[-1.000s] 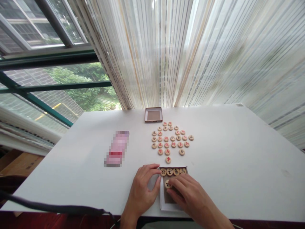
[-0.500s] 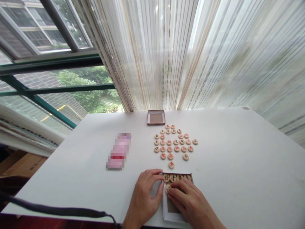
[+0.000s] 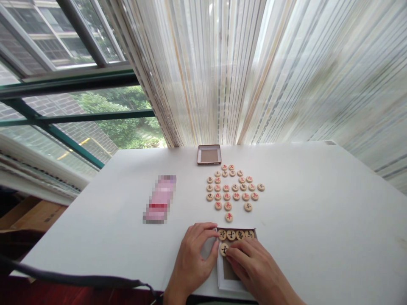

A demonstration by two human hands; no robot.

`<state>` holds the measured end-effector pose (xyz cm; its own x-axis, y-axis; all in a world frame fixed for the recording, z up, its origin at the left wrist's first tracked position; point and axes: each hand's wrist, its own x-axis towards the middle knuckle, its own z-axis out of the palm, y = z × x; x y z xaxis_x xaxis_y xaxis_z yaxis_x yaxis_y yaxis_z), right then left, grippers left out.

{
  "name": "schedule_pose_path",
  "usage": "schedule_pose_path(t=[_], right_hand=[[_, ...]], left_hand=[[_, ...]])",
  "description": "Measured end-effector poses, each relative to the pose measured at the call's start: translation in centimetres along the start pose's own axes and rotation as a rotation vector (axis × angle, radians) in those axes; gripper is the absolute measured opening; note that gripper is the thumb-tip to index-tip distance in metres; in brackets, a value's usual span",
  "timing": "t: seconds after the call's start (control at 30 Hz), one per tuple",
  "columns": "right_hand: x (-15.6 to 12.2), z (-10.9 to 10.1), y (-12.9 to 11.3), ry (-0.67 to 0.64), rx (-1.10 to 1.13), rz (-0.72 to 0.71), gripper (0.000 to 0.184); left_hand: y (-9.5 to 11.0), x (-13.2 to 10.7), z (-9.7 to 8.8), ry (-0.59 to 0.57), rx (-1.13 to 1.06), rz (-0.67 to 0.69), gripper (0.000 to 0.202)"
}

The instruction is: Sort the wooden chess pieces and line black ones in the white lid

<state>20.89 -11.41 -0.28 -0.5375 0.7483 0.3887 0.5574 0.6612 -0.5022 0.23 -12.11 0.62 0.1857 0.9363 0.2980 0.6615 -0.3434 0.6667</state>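
A shallow box with pale walls lies at the front of the table. Along its far side runs a row of several round wooden xiangqi pieces with black characters. Below the row's left end, at the left wall, sits one more black-marked xiangqi piece. My right hand reaches over the box, closed, its fingertips at that piece's right edge; it hides the box's right part. My left hand lies at the box's left side, thumb and fingers apart, fingertips touching the wall near the far corner.
Beyond the box, several red and black xiangqi pieces lie spread face up on the white table. Farther back is a box lid. A blurred pink item lies to the left. A dark strap crosses the lower left.
My right fingertips have drawn back slightly to the right, so more of the piece's black character shows. My left hand stays at the box's side. The view has shifted slightly.
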Motion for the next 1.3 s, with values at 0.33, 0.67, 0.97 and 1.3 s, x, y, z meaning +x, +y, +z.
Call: schedule_pose_path(t=[0.33, 0.67, 0.97, 1.3], right_hand=[[0.40, 0.20, -0.38, -0.021, -0.021, 0.026, 0.019], [0.63, 0.14, -0.47, -0.032, -0.036, 0.041, 0.015], [0.62, 0.23, -0.42, -0.014, -0.033, 0.047, 0.016], [-0.23, -0.30, -0.07, 0.060, 0.064, 0.027, 0.020]], left_hand=[[-0.22, -0.14, 0.14, 0.001, -0.004, -0.004, 0.018], [-0.13, -0.06, 0.15, 0.003, 0.009, 0.005, 0.017], [0.22, 0.10, -0.05, 0.012, 0.039, 0.005, 0.018], [0.24, 0.05, -0.09, -0.003, 0.041, -0.013, 0.018]])
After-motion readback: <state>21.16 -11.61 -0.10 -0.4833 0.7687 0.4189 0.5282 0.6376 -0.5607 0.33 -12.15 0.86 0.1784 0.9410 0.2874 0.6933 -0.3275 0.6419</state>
